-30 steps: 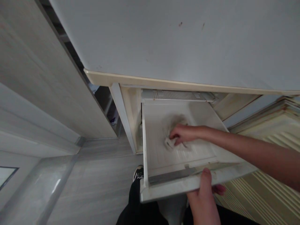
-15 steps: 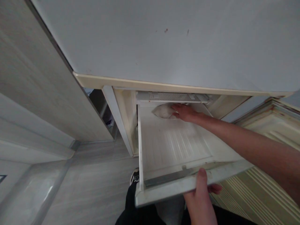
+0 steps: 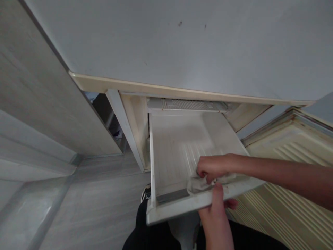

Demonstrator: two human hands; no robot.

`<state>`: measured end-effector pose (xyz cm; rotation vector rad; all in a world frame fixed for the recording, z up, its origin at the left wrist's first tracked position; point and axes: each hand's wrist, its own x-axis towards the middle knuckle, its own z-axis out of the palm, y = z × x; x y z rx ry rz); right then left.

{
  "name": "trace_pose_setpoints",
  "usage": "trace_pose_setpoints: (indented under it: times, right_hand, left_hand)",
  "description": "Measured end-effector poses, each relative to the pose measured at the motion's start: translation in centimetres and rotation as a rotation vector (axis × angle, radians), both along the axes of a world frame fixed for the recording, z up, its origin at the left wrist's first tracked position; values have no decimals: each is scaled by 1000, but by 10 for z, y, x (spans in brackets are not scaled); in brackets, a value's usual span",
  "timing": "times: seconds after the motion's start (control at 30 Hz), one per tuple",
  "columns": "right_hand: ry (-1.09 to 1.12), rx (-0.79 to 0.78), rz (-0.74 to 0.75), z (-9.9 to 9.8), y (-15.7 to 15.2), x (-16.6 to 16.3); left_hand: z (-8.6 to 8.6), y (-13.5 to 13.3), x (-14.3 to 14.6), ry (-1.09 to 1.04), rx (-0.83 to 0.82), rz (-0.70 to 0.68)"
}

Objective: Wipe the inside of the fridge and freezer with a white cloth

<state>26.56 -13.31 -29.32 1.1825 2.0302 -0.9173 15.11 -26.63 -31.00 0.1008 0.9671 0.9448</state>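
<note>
A white drawer [image 3: 177, 139] with a ribbed bottom is pulled out of a fridge compartment. My left hand [image 3: 217, 218] grips the middle of its front edge, thumb on top and fingers curled beneath. Inside the drawer, close behind that edge, my right hand [image 3: 212, 168] is closed on a pale, crumpled cloth [image 3: 196, 184]. The cloth lies against the inner side of the drawer front, partly hidden by the right hand's fingers. Both hands are close together, the right just above the left thumb.
Above the drawer is the large pale upper door [image 3: 182, 52] of the fridge. Its lower door [image 3: 299, 149], cream and ribbed, stands swung out at the right. A wooden-looking panel [image 3: 52, 90] rises at the left, over a grey floor [image 3: 91, 201]. My legs [image 3: 151, 232] are below the drawer.
My right hand has drawn the cloth from the back of the drawer forward to the front edge. My left hand keeps its hold. The view has shifted slightly.
</note>
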Motion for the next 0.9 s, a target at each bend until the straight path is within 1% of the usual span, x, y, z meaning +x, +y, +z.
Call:
trace_pose_setpoints:
  times: [0.03, 0.07, 0.1, 0.13, 0.2, 0.23, 0.27, 0.3, 0.37, 0.43, 0.5, 0.57, 0.63, 0.7, 0.8, 0.87, 0.9]
  right_hand:
    - [-5, 12, -17, 3, -8, -1]
    - [-28, 80, -56, 6, -10, 2]
    - [-66, 196, -111, 10, -6, 8]
    - [-112, 346, -172, 13, 2, 15]
    - [-213, 656, -292, 17, 30, 36]
    - [-251, 769, -345, 17, 47, 46]
    - [-268, 837, -389, 15, 65, 56]
    - [-265, 863, -422, 11, 81, 64]
    - [-222, 840, -440, 2, 108, 75]
    - [-189, 817, -419, -7, 126, 81]
    - [-198, 802, -403, -12, 135, 83]
    - [-215, 770, -390, -12, 133, 84]
    - [-182, 690, -322, -9, 120, 82]
    - [-108, 561, -226, -5, 94, 75]
    - [-21, 269, -122, -3, 37, 56]
    - [-1, 66, -97, -1, 3, 44]
    - [2, -12, -84, 2, -9, 41]
  left_hand:
    - [1, 0, 0, -5, 12, -2]
    - [2, 0, 0, -12, 19, -6]
    - [3, 1, 0, -21, 21, -9]
    - [4, 0, 0, -28, 16, -10]
    - [5, 0, 1, -32, -1, -6]
    - [6, 0, 1, -27, -8, -5]
    - [5, -1, 2, -21, -14, -6]
    - [5, -1, 2, -15, -15, -8]
    - [4, -2, 3, -2, -9, -10]
    - [4, -3, 3, 7, -3, -11]
    - [6, -2, 2, 18, 6, -15]
    - [9, -1, 0, 20, 10, -18]
    - [13, 0, -2, 10, 1, -16]
    - [15, 1, -4, -13, -18, -15]
    - [16, 1, -6, -23, -36, -26]
    - [16, 1, -7, -13, -35, -31]
    - [16, 1, -7, -11, -26, -32]
